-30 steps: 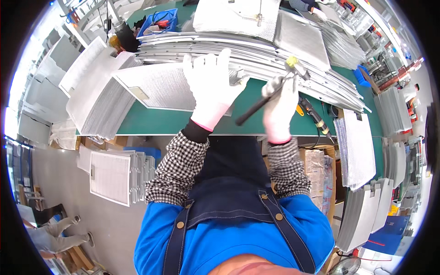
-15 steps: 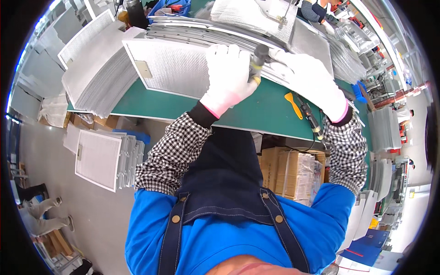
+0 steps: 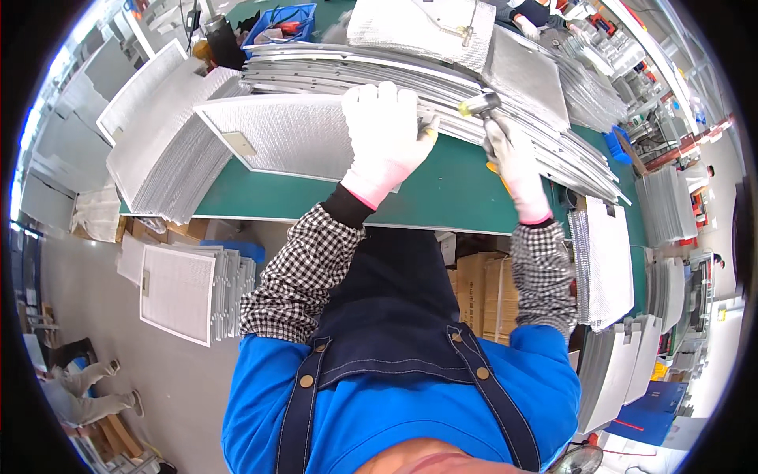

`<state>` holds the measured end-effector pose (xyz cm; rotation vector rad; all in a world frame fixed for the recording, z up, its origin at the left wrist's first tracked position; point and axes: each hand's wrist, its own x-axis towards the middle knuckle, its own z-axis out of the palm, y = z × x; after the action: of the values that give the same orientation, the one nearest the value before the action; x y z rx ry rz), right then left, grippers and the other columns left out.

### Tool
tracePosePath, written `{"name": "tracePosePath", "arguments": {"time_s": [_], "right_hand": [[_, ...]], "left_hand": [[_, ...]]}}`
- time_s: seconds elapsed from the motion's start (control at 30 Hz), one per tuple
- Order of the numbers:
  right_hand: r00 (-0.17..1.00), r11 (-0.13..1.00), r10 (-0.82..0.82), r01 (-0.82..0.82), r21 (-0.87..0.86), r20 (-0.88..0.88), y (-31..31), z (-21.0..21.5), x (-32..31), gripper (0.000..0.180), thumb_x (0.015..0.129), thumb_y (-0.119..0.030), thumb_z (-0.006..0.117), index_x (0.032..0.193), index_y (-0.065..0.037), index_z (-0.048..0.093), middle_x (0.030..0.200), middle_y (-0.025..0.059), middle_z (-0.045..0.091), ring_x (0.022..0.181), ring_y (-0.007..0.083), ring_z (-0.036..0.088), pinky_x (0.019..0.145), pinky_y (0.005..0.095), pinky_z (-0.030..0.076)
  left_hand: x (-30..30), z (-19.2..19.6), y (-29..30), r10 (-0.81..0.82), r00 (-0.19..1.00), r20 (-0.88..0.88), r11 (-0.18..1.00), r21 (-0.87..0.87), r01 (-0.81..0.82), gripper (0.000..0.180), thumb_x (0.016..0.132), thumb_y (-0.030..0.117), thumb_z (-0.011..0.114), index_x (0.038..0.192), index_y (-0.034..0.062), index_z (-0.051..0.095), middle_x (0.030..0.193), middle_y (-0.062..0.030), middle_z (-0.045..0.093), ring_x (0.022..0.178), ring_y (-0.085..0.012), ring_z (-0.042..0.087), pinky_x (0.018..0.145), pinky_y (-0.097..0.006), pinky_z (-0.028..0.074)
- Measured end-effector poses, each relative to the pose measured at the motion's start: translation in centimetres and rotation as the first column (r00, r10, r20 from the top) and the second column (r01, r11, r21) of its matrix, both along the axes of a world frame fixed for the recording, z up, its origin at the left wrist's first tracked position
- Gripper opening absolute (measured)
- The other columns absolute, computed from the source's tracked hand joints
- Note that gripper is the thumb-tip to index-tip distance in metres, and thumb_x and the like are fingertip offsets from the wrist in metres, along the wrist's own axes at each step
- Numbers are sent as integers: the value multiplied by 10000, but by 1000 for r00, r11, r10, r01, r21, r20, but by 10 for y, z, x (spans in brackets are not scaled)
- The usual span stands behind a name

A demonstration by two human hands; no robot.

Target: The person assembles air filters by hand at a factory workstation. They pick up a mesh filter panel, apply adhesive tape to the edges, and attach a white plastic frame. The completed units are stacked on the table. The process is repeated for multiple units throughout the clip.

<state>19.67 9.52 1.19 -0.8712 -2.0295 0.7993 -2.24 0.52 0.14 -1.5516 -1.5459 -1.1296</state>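
Observation:
My left hand (image 3: 383,142), in a white glove, is closed on the right end of a mesh panel (image 3: 292,134) with a thin pale frame. The panel stands tilted on the green table, a small plate near its left corner. In my right hand (image 3: 509,158), also gloved, is a hammer (image 3: 482,104) with a yellow face and a dark grey head. Its head is raised to the right of the panel, apart from it; my fingers hide most of the handle. Part of a yellow scraper (image 3: 493,167) shows beside the right hand.
A long stack of framed panels (image 3: 316,73) lies behind my hands. Mesh sheets (image 3: 178,126) are piled at the left, and more panels (image 3: 606,261) stand at the right. A blue bin (image 3: 280,24) sits at the back; cardboard boxes (image 3: 478,292) are under the green table (image 3: 442,197).
The hammer has moved right, away from my left hand, and its head has turned. My right forearm has drawn inward. The left hand stays on the panel, which leans slightly differently.

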Motion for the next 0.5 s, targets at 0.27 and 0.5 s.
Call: {"name": "tracePosePath", "arguments": {"time_s": [0.27, 0.5], "right_hand": [[842, 844, 87, -346, -410, -532, -81, -27, -59, 288, 1070, -325, 497, 1060, -45, 561, 701, -35, 475, 527, 38, 379, 469, 196, 308], [879, 847, 135, -341, -407, -457, -91, -13, -45, 393, 1061, -326, 514, 1308, -21, 548, 701, -46, 456, 559, 9, 374, 502, 179, 296]], "left_hand": [[-8, -3, -12, -12, 1000, -12, 1000, -25, 12, 353, 721, 339, 806, 899, 117, 597, 898, -98, 512, 928, -313, 503, 874, -491, 359], [-5, -4, -30, -89, 996, -19, 996, 16, 89, 310, 694, 286, 799, 860, 147, 577, 869, -80, 494, 875, -305, 507, 866, -489, 356]]}}
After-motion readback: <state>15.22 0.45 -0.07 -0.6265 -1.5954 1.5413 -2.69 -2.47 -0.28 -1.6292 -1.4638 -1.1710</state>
